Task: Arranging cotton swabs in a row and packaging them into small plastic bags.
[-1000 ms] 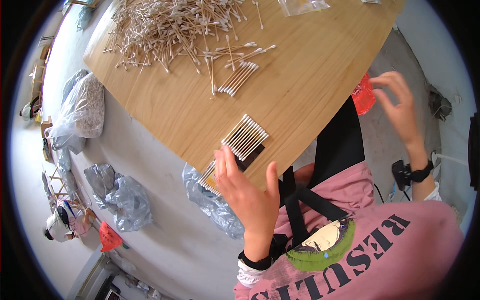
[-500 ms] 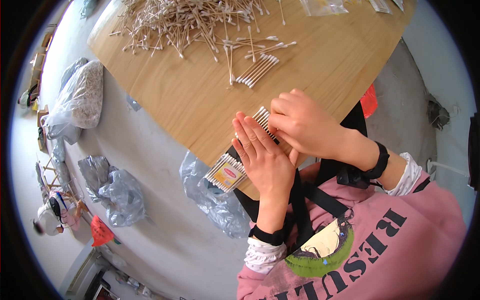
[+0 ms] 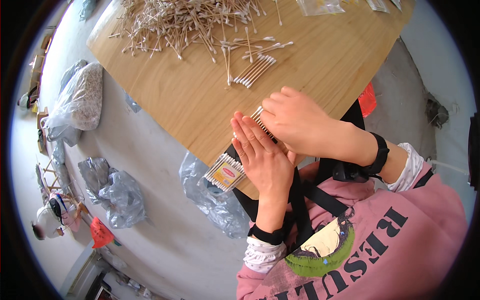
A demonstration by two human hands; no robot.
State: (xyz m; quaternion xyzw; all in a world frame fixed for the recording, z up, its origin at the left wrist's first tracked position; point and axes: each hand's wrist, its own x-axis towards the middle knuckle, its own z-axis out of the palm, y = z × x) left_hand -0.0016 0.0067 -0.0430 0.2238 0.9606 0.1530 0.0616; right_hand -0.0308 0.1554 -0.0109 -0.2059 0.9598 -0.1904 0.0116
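Note:
My left hand (image 3: 262, 157) holds a flat row of cotton swabs (image 3: 226, 172) with a small red and yellow label, at the near edge of the wooden table (image 3: 320, 65). Its fingers lie stretched over the row. My right hand (image 3: 295, 122) rests on the far end of the same row, fingers curled over the swab tips, touching my left fingertips. A small neat bunch of swabs (image 3: 255, 70) lies on the table just beyond my hands. A big loose heap of swabs (image 3: 185, 20) covers the far part of the table.
Clear plastic bags (image 3: 322, 6) lie at the table's far edge. On the grey floor to the left are a filled plastic sack (image 3: 82, 97), crumpled grey bags (image 3: 117, 192), another bag (image 3: 212, 200) under the table edge and a red scrap (image 3: 100, 233). A red bag (image 3: 368, 98) sits right of the table.
My right hand came in from the far right near the red bag and settled on the swab row. My left hand kept hold of the row, which shifted slightly toward me.

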